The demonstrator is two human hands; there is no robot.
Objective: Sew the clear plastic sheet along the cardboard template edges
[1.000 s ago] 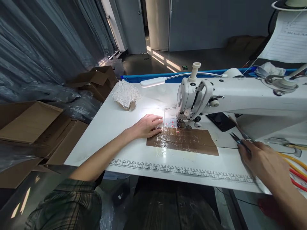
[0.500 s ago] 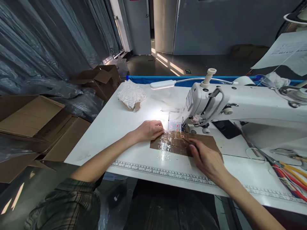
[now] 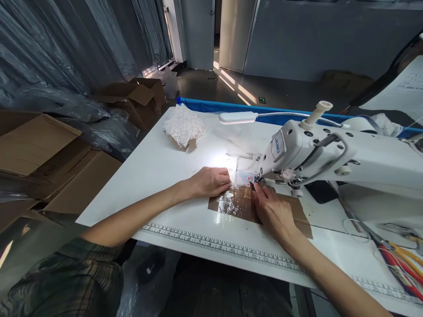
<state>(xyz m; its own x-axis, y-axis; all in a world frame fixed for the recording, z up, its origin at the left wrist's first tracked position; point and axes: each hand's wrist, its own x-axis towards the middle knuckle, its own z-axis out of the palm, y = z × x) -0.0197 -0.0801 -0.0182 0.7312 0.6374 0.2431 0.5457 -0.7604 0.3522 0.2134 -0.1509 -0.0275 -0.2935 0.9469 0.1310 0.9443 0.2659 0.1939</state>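
A white sewing machine (image 3: 333, 156) stands on the white table (image 3: 158, 176). Under its needle lies a clear plastic piece with red marks (image 3: 243, 177), on a brown taped patch (image 3: 238, 203). My left hand (image 3: 211, 181) lies on the table with curled fingers, pressing the plastic's left edge. My right hand (image 3: 272, 210) is closed on small dark thread snips (image 3: 252, 186), whose tip points at the needle area.
A white lace bundle (image 3: 183, 125) sits at the table's back left. A lamp (image 3: 238, 117) lights the needle area. Scissors and coloured tools (image 3: 401, 255) lie at the right. Open cardboard boxes (image 3: 49, 163) and plastic sheeting stand left of the table. A ruler strip (image 3: 211, 242) runs along the front edge.
My right hand came from the tools at the right with the snips, crossed the brown patch and now sits by the needle. My left hand stayed put, its fingers curling in.
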